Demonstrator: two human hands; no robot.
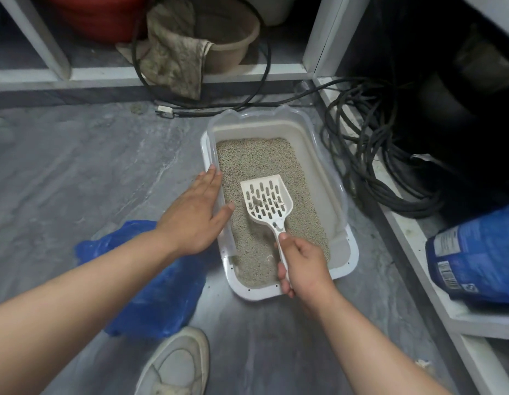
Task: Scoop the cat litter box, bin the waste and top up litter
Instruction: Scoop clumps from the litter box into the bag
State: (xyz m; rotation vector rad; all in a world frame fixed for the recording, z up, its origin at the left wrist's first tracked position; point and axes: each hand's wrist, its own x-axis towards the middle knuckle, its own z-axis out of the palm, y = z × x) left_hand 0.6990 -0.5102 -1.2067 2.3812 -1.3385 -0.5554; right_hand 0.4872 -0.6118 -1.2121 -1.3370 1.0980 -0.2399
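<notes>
A white litter box (351,253) with a clear upper rim sits on the grey floor, filled with grey-beige litter (256,158). My right hand (303,267) grips the handle of a white slotted scoop (266,199), whose head is held over the litter with a few small clumps on it. My left hand (195,212) rests flat with straight fingers on the box's left rim, thumb over the inner edge. A blue plastic bag (159,292) lies on the floor left of the box, under my left forearm. A blue litter bag (475,255) lies on the low shelf at the right.
Black coiled cables (370,155) lie right of the box against the white shelf frame. Behind it a shelf holds a beige tub (233,49) with a dirty cloth (170,52) over it. My pale shoe (176,366) is at the bottom centre.
</notes>
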